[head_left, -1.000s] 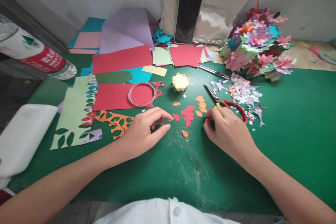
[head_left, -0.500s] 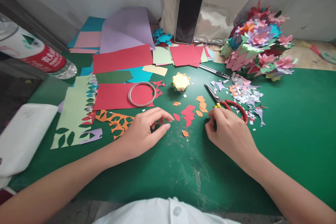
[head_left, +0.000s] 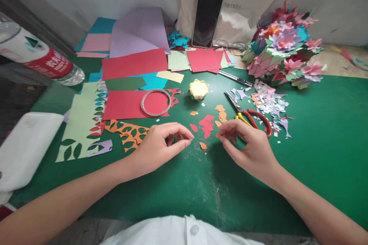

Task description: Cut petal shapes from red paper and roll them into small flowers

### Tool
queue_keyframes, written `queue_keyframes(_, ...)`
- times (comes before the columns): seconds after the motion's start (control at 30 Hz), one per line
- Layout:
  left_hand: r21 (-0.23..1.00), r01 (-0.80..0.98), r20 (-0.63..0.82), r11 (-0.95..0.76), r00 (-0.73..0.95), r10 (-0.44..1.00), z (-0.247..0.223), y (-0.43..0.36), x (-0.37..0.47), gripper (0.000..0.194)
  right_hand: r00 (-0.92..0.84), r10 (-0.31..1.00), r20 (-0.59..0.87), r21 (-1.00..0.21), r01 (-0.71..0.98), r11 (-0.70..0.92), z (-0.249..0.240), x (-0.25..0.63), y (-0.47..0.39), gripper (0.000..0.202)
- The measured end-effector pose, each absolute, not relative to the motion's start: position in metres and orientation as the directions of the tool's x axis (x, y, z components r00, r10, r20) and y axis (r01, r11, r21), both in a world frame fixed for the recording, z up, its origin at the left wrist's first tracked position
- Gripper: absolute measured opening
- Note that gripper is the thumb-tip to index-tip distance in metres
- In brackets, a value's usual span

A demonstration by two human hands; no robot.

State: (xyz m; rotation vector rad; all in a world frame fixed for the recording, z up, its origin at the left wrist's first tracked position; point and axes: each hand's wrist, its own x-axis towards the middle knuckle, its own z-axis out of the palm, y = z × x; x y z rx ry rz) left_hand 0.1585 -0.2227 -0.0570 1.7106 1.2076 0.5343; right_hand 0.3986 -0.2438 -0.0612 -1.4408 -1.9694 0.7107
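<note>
My right hand [head_left: 245,139] pinches an orange paper petal [head_left: 217,135] between thumb and forefinger, just above the green table. My left hand [head_left: 161,149] is closed in a pinch, its thumb and forefinger tips together; anything between them is too small to make out. Between the two hands lie red paper petals [head_left: 207,123], with several orange petals [head_left: 222,115] beside them and a single orange petal [head_left: 203,146] nearer to me. Behind these stands a small yellow paper flower [head_left: 198,89]. Red-and-yellow-handled scissors [head_left: 258,116] lie partly behind my right hand.
A roll of clear tape [head_left: 155,103] rests on red paper [head_left: 123,105] at left, near cut-out orange paper [head_left: 130,132]. Paper scraps [head_left: 270,101] and a bunch of paper flowers [head_left: 287,49] are at right. A phone [head_left: 209,11], a cutter knife [head_left: 235,78] and a bottle [head_left: 37,53] surround the area.
My right hand has moved slightly left, away from the scissors, and an orange petal now shows in its fingertips. My left thumb and forefinger have closed together and shifted slightly right.
</note>
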Motion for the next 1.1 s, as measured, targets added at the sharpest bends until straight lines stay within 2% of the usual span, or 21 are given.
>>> queue_keyframes(0.07, 0.891, 0.455, -0.216, -0.002, 0.426, 0.878, -0.058, -0.226, 0.160, 0.011, -0.221, 0.975, 0.013, -0.869, 0.479, 0.120, -0.059, 0.394, -0.247, 0.009)
queue_keyframes(0.13, 0.904, 0.423, -0.256, 0.059, 0.428, 0.867, -0.059, -0.228, 0.162, 0.011, -0.223, 0.967, -0.123, -0.944, 0.328, -0.044, -0.059, 0.389, -0.251, 0.008)
queue_keyframes(0.23, 0.921, 0.368, -0.292, 0.126, 0.441, 0.849, -0.062, -0.231, 0.164, 0.011, -0.283, 0.917, -0.282, -0.956, 0.164, -0.243, -0.059, 0.382, -0.257, 0.010)
queue_keyframes(0.3, 0.929, 0.340, -0.300, 0.146, 0.462, 0.835, -0.063, -0.232, 0.165, 0.011, -0.315, 0.891, -0.328, -0.945, 0.115, -0.307, -0.059, 0.379, -0.260, 0.009)
queue_keyframes(0.73, 0.935, 0.274, -0.333, 0.226, 0.453, 0.827, -0.067, -0.237, 0.166, 0.011, -0.281, 0.876, -0.393, -0.894, -0.106, -0.435, -0.059, 0.372, -0.261, 0.016)
queue_keyframes(0.87, 0.942, 0.214, -0.331, 0.259, 0.449, 0.830, -0.068, -0.237, 0.168, 0.007, -0.258, 0.887, -0.384, -0.893, -0.140, -0.427, -0.060, 0.372, -0.262, 0.016)
queue_keyframes(1.1, 0.907, 0.041, -0.375, 0.419, 0.530, 0.760, -0.067, -0.236, 0.168, 0.005, -0.221, 0.897, -0.383, -0.898, -0.140, -0.417, -0.061, 0.372, -0.264, 0.018)
